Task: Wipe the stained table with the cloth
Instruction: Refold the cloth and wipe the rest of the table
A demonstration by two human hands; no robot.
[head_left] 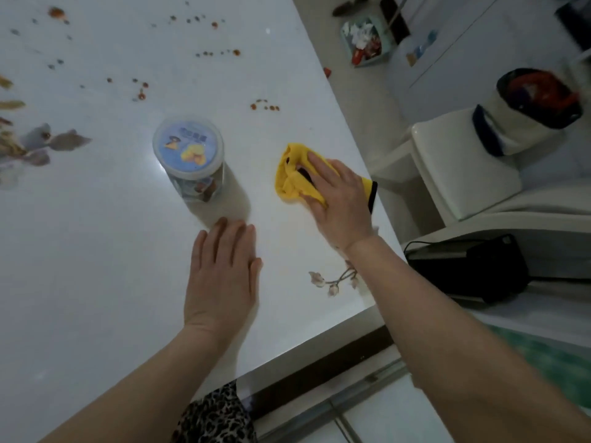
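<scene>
Yellow cloth (292, 179) is pressed onto stained white table (96, 251) near right edge by right hand (339, 199), fingers together. Left hand (220, 276) is laid flat, fingers together. Clear lidded plastic jar (188, 161) is set left of cloth, packets seen inside

No readable text.
Only candidate is the blue label on the jar lid (188, 148): a line of print sits above a yellow picture, too blurred to make out any characters, brand or number.
</scene>
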